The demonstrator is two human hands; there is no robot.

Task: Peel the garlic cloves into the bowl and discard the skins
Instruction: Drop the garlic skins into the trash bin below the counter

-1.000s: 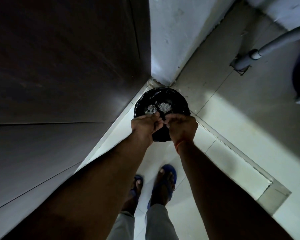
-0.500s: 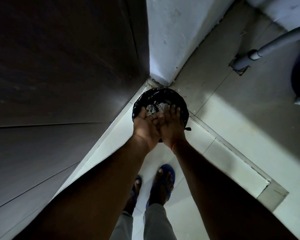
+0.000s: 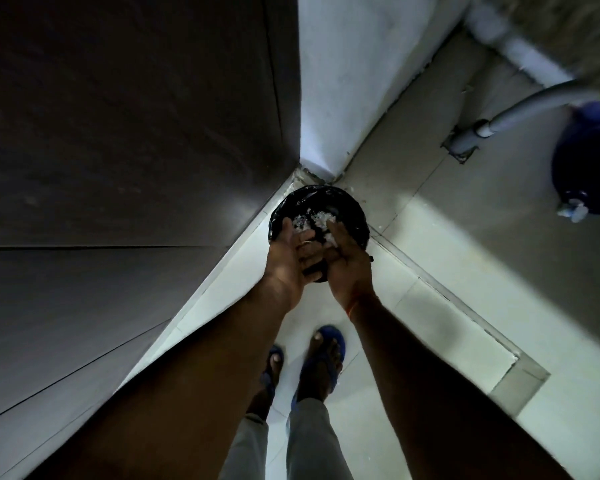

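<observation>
The person stands over a black-lined bin (image 3: 352,216) tucked into the floor corner where a dark cabinet (image 3: 125,133) meets the white wall (image 3: 343,81). Both hands hover above the bin, side by side and nearly touching, the left hand (image 3: 288,258) and the right hand (image 3: 347,261) with fingers spread loose. Pale garlic skins (image 3: 312,221) lie heaped inside the bin just past the fingertips, a few clinging near the right hand

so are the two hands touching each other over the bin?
Touching. In the head view the left hand and right hand meet at the fingers, which overlap with no gap, above the black-lined bin holding pale garlic skins.
</observation>
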